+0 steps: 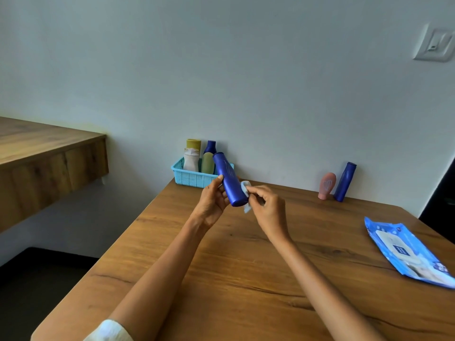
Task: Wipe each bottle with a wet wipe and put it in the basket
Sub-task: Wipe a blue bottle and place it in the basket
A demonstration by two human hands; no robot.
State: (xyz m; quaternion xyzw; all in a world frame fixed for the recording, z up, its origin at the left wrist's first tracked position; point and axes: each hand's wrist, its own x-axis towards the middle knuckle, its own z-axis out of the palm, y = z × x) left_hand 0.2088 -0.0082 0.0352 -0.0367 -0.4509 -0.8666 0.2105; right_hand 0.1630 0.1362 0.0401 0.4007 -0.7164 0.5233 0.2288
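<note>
My left hand [213, 200] grips a dark blue bottle [229, 179], tilted with its base toward me, above the wooden table [246, 267]. My right hand [267, 207] pinches a white wet wipe [246, 190] against the bottle's right side near the base. Behind them, a light blue basket [190, 177] stands against the wall with several bottles upright in it. At the back right, a pink bottle [327, 185] and another blue bottle [344, 182] stand on the table.
A blue pack of wet wipes [406, 252] lies flat near the table's right edge. A second wooden surface [44, 153] sits lower left, across a gap. The wall runs right behind the basket and bottles.
</note>
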